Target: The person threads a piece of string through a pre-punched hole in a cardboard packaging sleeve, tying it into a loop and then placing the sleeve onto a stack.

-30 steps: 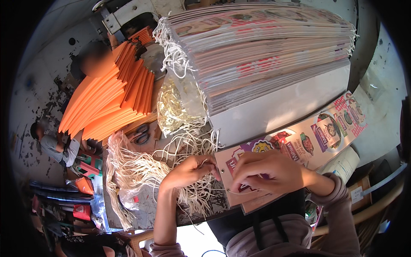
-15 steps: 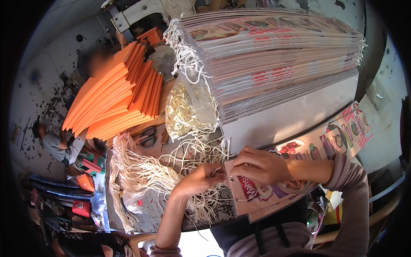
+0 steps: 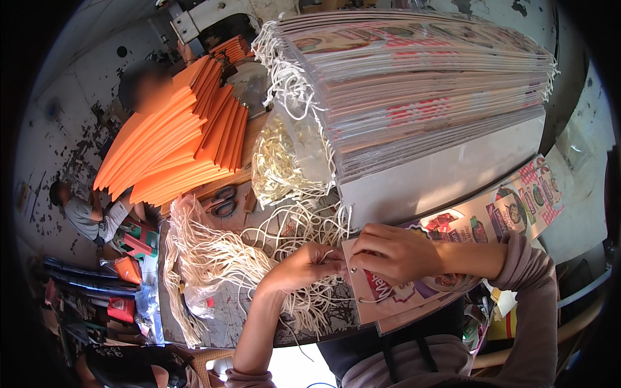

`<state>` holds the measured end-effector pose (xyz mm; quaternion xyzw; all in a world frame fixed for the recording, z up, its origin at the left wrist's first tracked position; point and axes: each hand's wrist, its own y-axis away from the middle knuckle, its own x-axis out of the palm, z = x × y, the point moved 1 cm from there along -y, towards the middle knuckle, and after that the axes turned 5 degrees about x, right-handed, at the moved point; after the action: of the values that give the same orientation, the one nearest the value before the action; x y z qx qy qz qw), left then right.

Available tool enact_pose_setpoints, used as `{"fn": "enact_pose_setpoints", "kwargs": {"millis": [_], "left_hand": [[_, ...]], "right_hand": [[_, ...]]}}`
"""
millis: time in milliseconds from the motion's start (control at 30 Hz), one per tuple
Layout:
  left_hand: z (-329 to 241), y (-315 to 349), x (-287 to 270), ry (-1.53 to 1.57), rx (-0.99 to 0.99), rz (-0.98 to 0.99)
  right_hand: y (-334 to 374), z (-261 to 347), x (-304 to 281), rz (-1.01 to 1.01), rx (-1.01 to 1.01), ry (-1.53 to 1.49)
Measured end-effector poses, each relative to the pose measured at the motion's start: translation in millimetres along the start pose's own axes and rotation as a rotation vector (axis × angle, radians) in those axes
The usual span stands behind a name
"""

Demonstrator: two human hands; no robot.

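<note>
A long printed sheet [image 3: 388, 302], tan with food pictures and metal eyelets at its left end, lies near the table's front edge with another sheet under it. My right hand [image 3: 398, 255] is bent over its upper left corner, fingers curled on the sheet. At that same edge my left hand [image 3: 304, 266] pinches a white cord, though its fingertips partly hide it. More white cord runs over the sheet from the lower eyelet. Beneath and beside my left hand spreads a bundle of loose white cords [image 3: 223, 262].
Behind the sheet rises a tall stack of corded printed sheets [image 3: 427, 97]. A clear bag of gold-coloured bits [image 3: 281, 158], black-handled scissors [image 3: 224, 202] and folded orange sheets [image 3: 174, 136] are to the left. One person [image 3: 145, 87] is behind the orange sheets; another [image 3: 84, 210] sits farther left.
The view has shifted slightly. My left fingers have moved a little closer to the sheet's edge, still pinching; my right hand keeps its place on the corner.
</note>
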<state>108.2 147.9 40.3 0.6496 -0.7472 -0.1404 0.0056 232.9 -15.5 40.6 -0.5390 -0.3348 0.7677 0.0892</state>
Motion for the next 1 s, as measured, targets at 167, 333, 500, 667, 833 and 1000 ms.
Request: {"fn": "enact_pose_setpoints", "kwargs": {"millis": [167, 333, 500, 667, 833, 1000], "left_hand": [[0.3, 0.2, 0.2, -0.002, -0.005, 0.002], [1.2, 1.2, 0.3, 0.005, 0.015, -0.001], [4.8, 1.4, -2.0, -0.007, 0.107, 0.040], [-3.8, 4.2, -0.7, -0.001, 0.150, 0.073], [-2.3, 4.3, 1.2, -0.002, 0.097, 0.038], [0.9, 4.8, 0.2, -0.084, 0.061, 0.029]], "right_hand": [[1.4, -0.4, 2.9, 0.037, 0.016, -0.026], [-0.7, 1.8, -0.5, 0.061, -0.035, 0.015], [-1.6, 2.4, -2.2, 0.041, -0.057, 0.019], [-0.9, 3.0, -3.3, 0.049, -0.054, 0.023], [-0.2, 3.5, -3.0, 0.052, -0.069, 0.055], [-1.9, 7.9, -2.6, 0.078, -0.086, 0.084]]}}
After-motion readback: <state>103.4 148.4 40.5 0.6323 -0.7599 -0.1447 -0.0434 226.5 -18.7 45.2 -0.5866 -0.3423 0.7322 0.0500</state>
